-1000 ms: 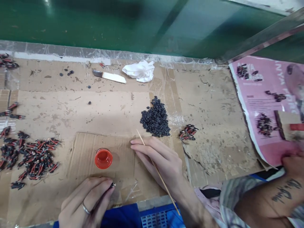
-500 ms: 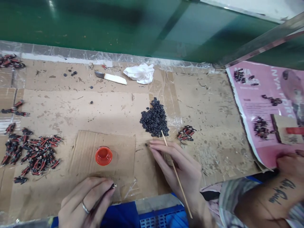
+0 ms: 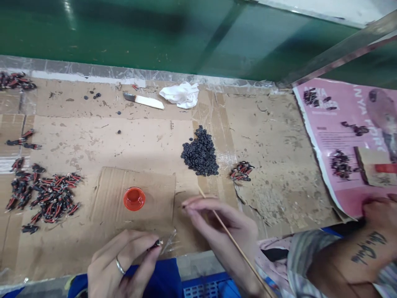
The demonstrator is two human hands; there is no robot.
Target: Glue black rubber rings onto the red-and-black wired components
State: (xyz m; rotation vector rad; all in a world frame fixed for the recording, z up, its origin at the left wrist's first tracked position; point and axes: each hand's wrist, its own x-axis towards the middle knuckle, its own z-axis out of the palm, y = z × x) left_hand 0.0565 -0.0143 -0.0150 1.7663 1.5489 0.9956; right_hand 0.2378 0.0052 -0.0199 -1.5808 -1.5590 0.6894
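Note:
My left hand (image 3: 124, 265), with a ring on one finger, pinches a small black part (image 3: 157, 243) with a pale tip; the fingers hide most of it. A thin wooden stick (image 3: 237, 244) lies across my right hand (image 3: 221, 223), its tip pointing up and left. Something small and dark, apparently a black disc (image 3: 183, 206), sits at the right thumb and fingertip. Beyond that hand is a heap of small black discs (image 3: 201, 152). A red cup (image 3: 134, 199) stands on a cardboard piece (image 3: 158, 186) above my left hand.
Black-and-red parts (image 3: 56, 196) lie piled at left, with a smaller cluster (image 3: 242, 171) right of the heap. A knife (image 3: 144, 100) and crumpled white tissue (image 3: 181, 95) lie at the back. At right, another person's forearm (image 3: 350, 256) rests by a pink sheet (image 3: 328, 140).
My right hand has moved left and toward me, away from the heap, and the loose disc beside its fingertips has left the cardboard. My left hand has shifted right with its small part.

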